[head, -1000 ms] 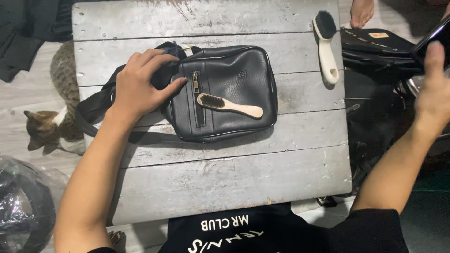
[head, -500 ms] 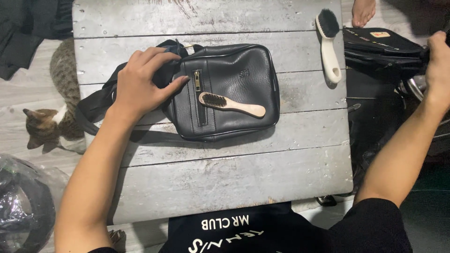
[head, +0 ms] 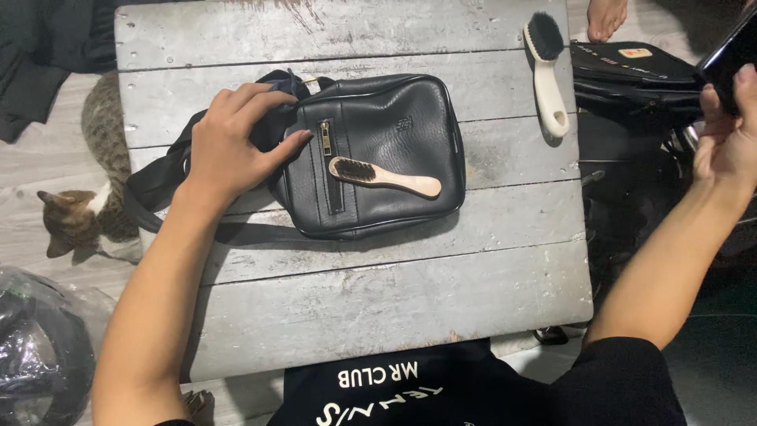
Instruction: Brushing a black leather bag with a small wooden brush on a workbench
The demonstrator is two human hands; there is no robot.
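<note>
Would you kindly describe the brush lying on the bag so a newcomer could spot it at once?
On the grey plank table lies a black leather bag. Across its front rests a small brush with a bare wooden handle and dark bristles, unlike the longer white-handled brush at the table's edge.

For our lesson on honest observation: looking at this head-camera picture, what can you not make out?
- Dark flat object in the right hand, head view: cut off by the right edge, so its kind is unclear.
- Black bag: its left end and strap lie under the left hand.
- Cat: part of its body is hidden behind the table.
- Bare foot: cut off by the top edge.
</note>
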